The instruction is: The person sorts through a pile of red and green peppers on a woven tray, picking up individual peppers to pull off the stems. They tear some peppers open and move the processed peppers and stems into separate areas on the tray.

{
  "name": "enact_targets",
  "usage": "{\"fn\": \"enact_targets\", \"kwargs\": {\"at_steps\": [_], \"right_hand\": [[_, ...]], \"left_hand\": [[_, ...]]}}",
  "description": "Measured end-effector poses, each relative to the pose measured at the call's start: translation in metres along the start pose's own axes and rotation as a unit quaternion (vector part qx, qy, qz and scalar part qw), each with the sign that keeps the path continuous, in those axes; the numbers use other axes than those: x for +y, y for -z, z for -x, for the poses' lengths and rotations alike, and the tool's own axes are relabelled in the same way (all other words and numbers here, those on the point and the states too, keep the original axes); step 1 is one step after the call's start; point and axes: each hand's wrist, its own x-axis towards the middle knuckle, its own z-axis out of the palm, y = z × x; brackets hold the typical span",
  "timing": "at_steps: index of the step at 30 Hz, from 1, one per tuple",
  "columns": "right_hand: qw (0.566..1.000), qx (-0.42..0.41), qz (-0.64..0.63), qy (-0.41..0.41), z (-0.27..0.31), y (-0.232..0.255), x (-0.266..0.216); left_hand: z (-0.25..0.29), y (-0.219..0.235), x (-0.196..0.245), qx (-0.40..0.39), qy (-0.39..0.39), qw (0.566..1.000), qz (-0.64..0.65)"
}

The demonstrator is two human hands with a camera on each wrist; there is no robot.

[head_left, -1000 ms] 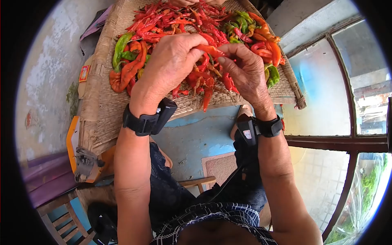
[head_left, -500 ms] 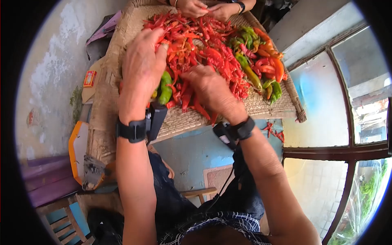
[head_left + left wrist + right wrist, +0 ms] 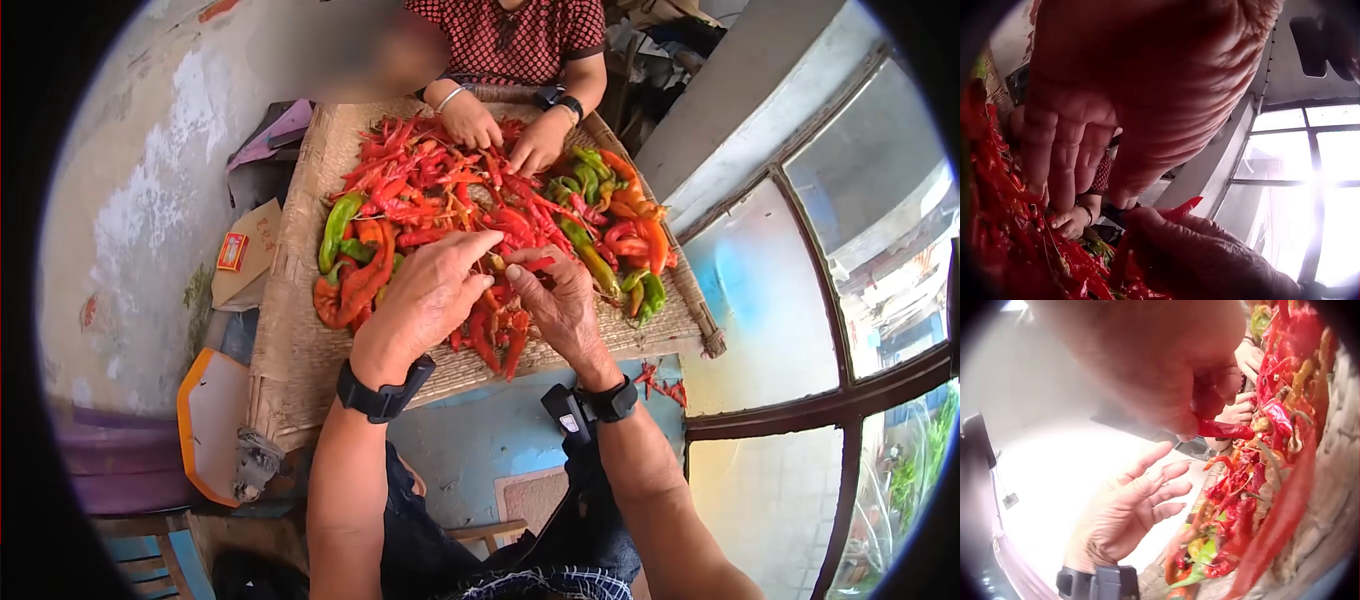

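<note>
My right hand (image 3: pixel 562 305) pinches a red chili pepper (image 3: pixel 1225 430) between thumb and fingers, above the near part of the pile. Part of that pepper sticks out past the fingers in the left wrist view. Close beside it on the left is my left hand (image 3: pixel 425 300), its fingers loosely spread and holding nothing, as the right wrist view shows. Beneath both hands spreads a heap of red chili peppers (image 3: pixel 405 190) on a woven tray (image 3: pixel 290 330). Several dried stems lie among them.
Green peppers (image 3: pixel 340 230) and larger orange-red peppers (image 3: pixel 652 245) lie toward the tray's sides. Across the tray, another person's hands (image 3: pixel 470 120) work in the heap. A windowed wall (image 3: pixel 760 290) stands at right; a few red peppers (image 3: pixel 665 385) are on the floor.
Half a second ago my hands were apart, the right at the heap's near part and the left over its left side. Now they are together, the right pinching a pepper. The view has tilted up.
</note>
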Motion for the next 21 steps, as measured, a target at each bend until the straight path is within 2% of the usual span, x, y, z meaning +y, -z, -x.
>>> {"fn": "enact_targets", "kwargs": {"at_steps": [1, 3, 5, 8, 9, 10, 12, 13, 14, 16, 18, 19, 20, 21], "right_hand": [[0.999, -0.008, -0.023, -0.034, 0.002, 0.004, -0.007], [0.998, -0.014, -0.061, -0.030, 0.004, 0.006, -0.007], [0.990, -0.026, -0.135, -0.025, 0.005, 0.006, -0.010], [0.989, -0.012, -0.143, -0.046, 0.005, 0.006, -0.007], [0.988, -0.008, -0.148, -0.041, 0.004, 0.007, -0.008], [0.988, -0.009, -0.148, -0.046, 0.002, 0.007, -0.009], [0.989, 0.000, -0.141, -0.055, 0.001, 0.002, -0.009], [0.983, 0.001, -0.183, -0.024, 0.001, -0.003, -0.007], [0.976, -0.004, -0.213, -0.036, 0.001, -0.006, -0.012], [0.969, 0.002, -0.237, -0.065, -0.003, -0.012, -0.016], [0.975, 0.001, -0.216, -0.049, -0.004, -0.022, 0.001], [0.998, -0.039, -0.025, 0.036, -0.004, -0.025, 0.012], [0.975, -0.083, 0.166, 0.118, -0.004, -0.029, 0.019], [0.949, -0.099, 0.259, 0.150, -0.002, -0.033, 0.024]], "left_hand": [[-0.001, -0.002, 0.004, 0.007, -0.025, 1.000, -0.015], [-0.004, -0.004, 0.010, 0.006, -0.045, 0.999, -0.027], [-0.006, 0.001, 0.016, -0.077, 0.042, 0.995, 0.036], [-0.008, 0.005, 0.021, -0.102, 0.048, 0.991, 0.068], [-0.008, 0.003, 0.021, -0.099, 0.073, 0.983, 0.132], [-0.009, 0.002, 0.019, -0.102, 0.077, 0.983, 0.134], [-0.010, 0.002, 0.012, -0.076, 0.047, 0.994, 0.066], [-0.010, 0.001, 0.010, -0.048, 0.039, 0.997, 0.040], [-0.010, 0.003, 0.009, -0.028, 0.046, 0.998, 0.041], [-0.011, 0.015, 0.007, 0.024, 0.075, 0.997, 0.020], [-0.013, 0.033, 0.001, 0.078, 0.168, 0.982, -0.041], [-0.012, 0.033, -0.017, 0.146, 0.123, 0.975, -0.113], [-0.011, 0.034, -0.024, 0.215, 0.079, 0.956, -0.184], [-0.006, 0.039, -0.032, 0.192, 0.095, 0.953, -0.217]]}}
